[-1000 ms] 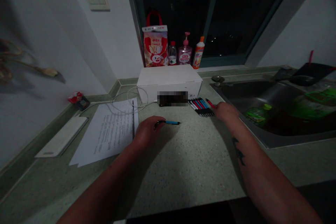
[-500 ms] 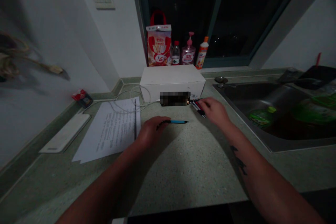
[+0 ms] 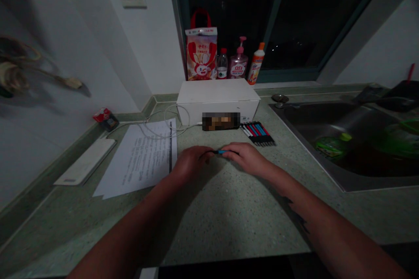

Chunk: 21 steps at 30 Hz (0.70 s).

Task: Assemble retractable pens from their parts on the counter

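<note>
A blue pen with black ends is held level just over the counter between my two hands. My left hand is closed on its left end. My right hand pinches the other end, so that tip is hidden behind the fingers. To the right, behind my right hand, several pens in white, red, blue and black lie side by side in a slanted row. Just left of that row a phone, its screen blurred out, leans against a white box.
Printed sheets and a white flat slab lie left, with a white cable running to the phone. A metal sink is set in the counter at right. Bottles and a bag stand behind the box.
My right hand has moved from the row of pens toward the left and nearer, and now grips the blue pen's right end. My left hand has kept hold of it.
</note>
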Motion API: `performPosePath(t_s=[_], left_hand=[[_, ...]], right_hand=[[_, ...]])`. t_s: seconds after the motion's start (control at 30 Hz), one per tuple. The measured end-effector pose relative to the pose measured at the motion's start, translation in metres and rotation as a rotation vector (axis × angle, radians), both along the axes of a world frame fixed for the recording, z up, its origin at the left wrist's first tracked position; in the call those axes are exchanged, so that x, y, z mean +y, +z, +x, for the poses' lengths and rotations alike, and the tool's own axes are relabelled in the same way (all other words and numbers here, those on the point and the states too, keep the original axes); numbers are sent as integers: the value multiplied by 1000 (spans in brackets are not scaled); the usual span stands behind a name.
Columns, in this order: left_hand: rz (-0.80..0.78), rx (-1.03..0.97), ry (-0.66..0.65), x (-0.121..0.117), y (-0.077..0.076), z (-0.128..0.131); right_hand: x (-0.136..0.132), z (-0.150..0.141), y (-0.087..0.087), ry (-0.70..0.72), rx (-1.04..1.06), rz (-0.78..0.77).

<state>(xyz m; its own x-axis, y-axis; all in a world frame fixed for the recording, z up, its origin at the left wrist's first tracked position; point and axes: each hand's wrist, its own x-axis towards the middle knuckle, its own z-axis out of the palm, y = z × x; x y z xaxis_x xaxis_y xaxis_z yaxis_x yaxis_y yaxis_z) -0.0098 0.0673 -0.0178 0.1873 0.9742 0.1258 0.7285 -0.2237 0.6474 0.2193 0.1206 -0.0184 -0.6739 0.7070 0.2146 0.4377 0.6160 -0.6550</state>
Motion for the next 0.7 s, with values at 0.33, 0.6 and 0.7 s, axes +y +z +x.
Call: performPosePath(t_s=[0.33,0.6,0.7], left_hand=[[-49,-91,33,0,-2,1],[-17,-87,31,1,-1,0],[-19,-77,41,0,0,1]], right_hand=[[2,3,-2,-109,-40,-8],[4,0,-9,-106,27,-75],[4,-1,-10,-121,105,-15]])
